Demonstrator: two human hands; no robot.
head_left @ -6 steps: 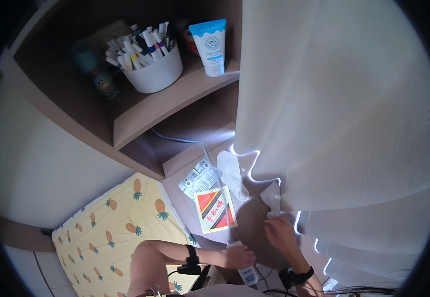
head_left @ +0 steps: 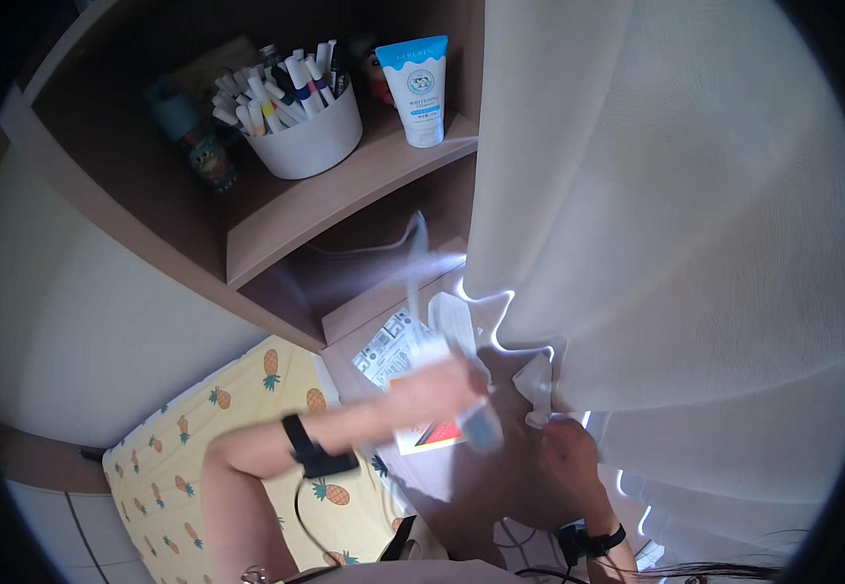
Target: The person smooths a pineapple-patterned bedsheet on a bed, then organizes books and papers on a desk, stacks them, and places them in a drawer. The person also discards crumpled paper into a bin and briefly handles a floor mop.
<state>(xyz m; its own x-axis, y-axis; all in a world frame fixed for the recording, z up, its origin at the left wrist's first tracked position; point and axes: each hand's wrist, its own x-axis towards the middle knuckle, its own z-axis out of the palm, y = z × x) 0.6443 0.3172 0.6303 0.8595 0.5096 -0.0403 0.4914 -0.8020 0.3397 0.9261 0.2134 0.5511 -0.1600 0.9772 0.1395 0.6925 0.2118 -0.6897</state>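
My left hand (head_left: pixel 442 387) is closed round a white power strip (head_left: pixel 482 426), held tilted above the desk; both are smeared by motion. Its pale cable (head_left: pixel 416 273) runs up toward the shelf. Below them lie a red, yellow and black printed packet (head_left: pixel 424 437), partly covered by the hand, and a white printed sheet (head_left: pixel 388 347). Curled fingers show on my right hand (head_left: pixel 571 457), low beside the curtain; anything inside them is hidden. Just beyond its fingertips is a crumpled white piece (head_left: pixel 535 382), like tissue or thin plastic.
A pale curtain (head_left: pixel 656 243) hangs along the desk's right side. Above, the wooden shelf (head_left: pixel 344 209) carries a white tub (head_left: pixel 310 146) of markers, a blue-and-white tube (head_left: pixel 418 92) and a dark bottle (head_left: pixel 203 156). Pineapple-print fabric (head_left: pixel 237 438) spreads at the left.
My left hand has lifted the power strip up and away from me, over the packet, and the cable has swung up into a loop. My right hand has shifted slightly right, its fingers more curled.
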